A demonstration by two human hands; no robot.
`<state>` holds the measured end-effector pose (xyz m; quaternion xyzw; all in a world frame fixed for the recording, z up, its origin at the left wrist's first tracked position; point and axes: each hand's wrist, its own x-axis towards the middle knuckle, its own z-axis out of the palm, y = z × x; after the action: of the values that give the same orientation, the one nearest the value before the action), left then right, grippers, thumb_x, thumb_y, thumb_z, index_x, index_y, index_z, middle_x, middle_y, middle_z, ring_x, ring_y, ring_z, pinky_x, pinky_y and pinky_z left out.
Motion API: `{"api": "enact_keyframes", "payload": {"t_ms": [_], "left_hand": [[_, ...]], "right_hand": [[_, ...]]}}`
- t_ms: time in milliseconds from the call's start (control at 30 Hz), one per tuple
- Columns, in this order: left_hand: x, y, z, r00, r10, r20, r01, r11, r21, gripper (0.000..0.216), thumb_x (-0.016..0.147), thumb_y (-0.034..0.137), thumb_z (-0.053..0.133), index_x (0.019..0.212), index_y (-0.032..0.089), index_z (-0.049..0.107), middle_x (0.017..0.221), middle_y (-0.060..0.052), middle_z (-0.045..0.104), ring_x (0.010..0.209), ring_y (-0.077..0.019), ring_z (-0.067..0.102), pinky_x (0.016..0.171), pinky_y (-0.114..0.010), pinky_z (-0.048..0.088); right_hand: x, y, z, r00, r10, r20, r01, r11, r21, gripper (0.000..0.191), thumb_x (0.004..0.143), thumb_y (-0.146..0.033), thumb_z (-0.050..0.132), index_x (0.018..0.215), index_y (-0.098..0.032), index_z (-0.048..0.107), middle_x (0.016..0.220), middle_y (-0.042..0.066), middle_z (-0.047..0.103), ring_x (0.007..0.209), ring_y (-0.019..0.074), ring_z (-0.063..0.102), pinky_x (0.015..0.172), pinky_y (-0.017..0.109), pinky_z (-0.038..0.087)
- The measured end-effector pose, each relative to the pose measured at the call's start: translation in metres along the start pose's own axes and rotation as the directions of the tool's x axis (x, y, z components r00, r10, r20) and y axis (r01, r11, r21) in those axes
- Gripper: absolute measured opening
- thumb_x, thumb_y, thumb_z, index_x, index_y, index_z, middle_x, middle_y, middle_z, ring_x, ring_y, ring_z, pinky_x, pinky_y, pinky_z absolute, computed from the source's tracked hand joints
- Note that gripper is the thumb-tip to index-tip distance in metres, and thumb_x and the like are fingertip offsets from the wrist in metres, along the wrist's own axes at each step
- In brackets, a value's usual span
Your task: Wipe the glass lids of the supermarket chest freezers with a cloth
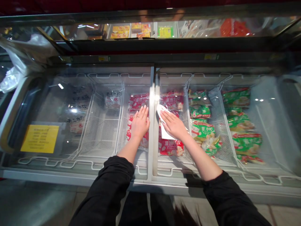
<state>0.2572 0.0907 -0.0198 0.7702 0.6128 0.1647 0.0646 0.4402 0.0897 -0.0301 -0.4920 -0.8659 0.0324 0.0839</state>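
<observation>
My left hand [140, 121] lies flat with fingers stretched out on the glass lid of a chest freezer, just left of the grey middle frame bar [152, 141]. My right hand [174, 124] presses a white cloth [166, 134] against the right glass lid, its fingers together over the cloth's upper end. The cloth's left edge is close to the bar. Beneath the glass, red dumpling bags [171, 147] lie under both hands, partly hidden by them.
Green dumpling bags [246, 143] fill wire baskets at the right. At the left are clear bags with dark lettering [77, 127] and a yellow notice [39, 138] on the glass. A plastic sheet [30, 51] hangs at the far left. Boxed goods [141, 29] show behind glass at the back.
</observation>
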Motion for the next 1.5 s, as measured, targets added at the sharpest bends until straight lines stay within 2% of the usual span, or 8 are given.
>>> {"api": "enact_keyframes", "payload": {"t_ms": [167, 333, 433, 533, 700, 967, 1267, 1500], "left_hand": [[0.001, -0.001, 0.001, 1.0, 0.001, -0.012, -0.001, 1.0, 0.012, 0.049, 0.079, 0.015, 0.032, 0.127, 0.021, 0.021, 0.132, 0.004, 0.016, 0.122, -0.0117, 0.009, 0.102, -0.034, 0.013], [0.002, -0.001, -0.002, 1.0, 0.006, -0.001, -0.006, 1.0, 0.003, 0.048, 0.08, 0.014, 0.032, 0.127, 0.018, 0.023, 0.132, 0.001, 0.016, 0.122, -0.0137, 0.011, 0.101, -0.035, 0.015], [0.003, -0.001, -0.003, 1.0, 0.011, 0.006, -0.011, 1.0, 0.0, 0.048, 0.08, 0.014, 0.032, 0.127, 0.017, 0.022, 0.133, 0.0, 0.014, 0.122, -0.0142, 0.01, 0.102, -0.034, 0.014], [0.004, -0.002, -0.002, 1.0, 0.014, 0.01, -0.014, 1.0, 0.011, 0.048, 0.08, 0.015, 0.031, 0.127, 0.015, 0.021, 0.133, -0.001, 0.013, 0.122, -0.0141, 0.008, 0.102, -0.034, 0.011], [0.004, -0.004, 0.001, 1.0, 0.009, 0.018, -0.01, 1.0, 0.011, 0.048, 0.081, 0.016, 0.03, 0.127, 0.014, 0.021, 0.133, -0.001, 0.012, 0.122, -0.0138, 0.006, 0.103, -0.034, 0.009], [0.006, -0.002, -0.004, 1.0, 0.001, 0.022, -0.001, 1.0, -0.011, 0.048, 0.08, 0.014, 0.031, 0.127, 0.015, 0.022, 0.133, -0.002, 0.013, 0.122, -0.0145, 0.008, 0.102, -0.035, 0.011], [0.007, -0.002, -0.002, 0.999, -0.017, 0.027, 0.017, 1.0, -0.024, 0.049, 0.079, 0.014, 0.032, 0.127, 0.018, 0.022, 0.133, 0.0, 0.015, 0.122, -0.0135, 0.009, 0.103, -0.036, 0.012], [0.009, -0.001, -0.006, 0.998, -0.041, 0.044, 0.042, 0.999, -0.005, 0.054, 0.077, 0.016, 0.032, 0.128, 0.025, 0.017, 0.132, 0.007, 0.015, 0.122, -0.0107, 0.008, 0.104, -0.032, 0.011]], "right_hand": [[0.032, -0.015, 0.009, 0.89, 0.403, -0.21, -0.412, 0.911, 0.004, 0.049, 0.082, -0.024, 0.024, 0.127, -0.005, 0.019, 0.133, 0.01, 0.015, 0.122, 0.0204, 0.012, 0.099, 0.042, 0.016], [0.027, -0.026, 0.006, 0.995, 0.076, -0.07, -0.076, 0.997, -0.003, 0.049, 0.081, -0.025, 0.029, 0.128, -0.014, 0.021, 0.133, 0.002, 0.016, 0.122, 0.0154, 0.013, 0.101, 0.036, 0.015], [0.012, -0.013, -0.001, 0.998, -0.058, 0.025, 0.058, 0.998, -0.008, 0.049, 0.08, -0.026, 0.031, 0.127, -0.021, 0.022, 0.133, -0.003, 0.018, 0.122, 0.0121, 0.013, 0.102, 0.032, 0.015], [0.015, -0.006, -0.002, 0.994, 0.11, -0.014, -0.11, 0.993, -0.038, 0.048, 0.081, -0.025, 0.028, 0.128, -0.019, 0.021, 0.133, 0.0, 0.017, 0.122, 0.0135, 0.012, 0.101, 0.034, 0.015], [0.055, -0.023, 0.009, 0.887, 0.432, -0.163, -0.444, 0.895, -0.045, 0.05, 0.082, -0.022, 0.023, 0.129, -0.006, 0.014, 0.134, 0.01, 0.012, 0.122, 0.0205, 0.01, 0.099, 0.041, 0.014], [0.037, -0.004, -0.006, 0.996, -0.074, 0.053, 0.075, 0.997, -0.021, 0.047, 0.081, -0.025, 0.03, 0.127, -0.018, 0.024, 0.133, 0.0, 0.02, 0.122, 0.0127, 0.013, 0.101, 0.032, 0.014], [0.085, -0.001, 0.0, 0.9, 0.419, -0.12, -0.431, 0.896, -0.104, 0.051, 0.082, -0.026, 0.023, 0.128, -0.004, 0.015, 0.134, 0.011, 0.012, 0.122, 0.0215, 0.01, 0.098, 0.043, 0.015], [0.067, -0.015, -0.003, 0.993, 0.111, -0.031, -0.112, 0.992, -0.05, 0.048, 0.082, -0.026, 0.025, 0.128, -0.013, 0.019, 0.134, 0.003, 0.014, 0.122, 0.0155, 0.01, 0.101, 0.035, 0.013]]}}
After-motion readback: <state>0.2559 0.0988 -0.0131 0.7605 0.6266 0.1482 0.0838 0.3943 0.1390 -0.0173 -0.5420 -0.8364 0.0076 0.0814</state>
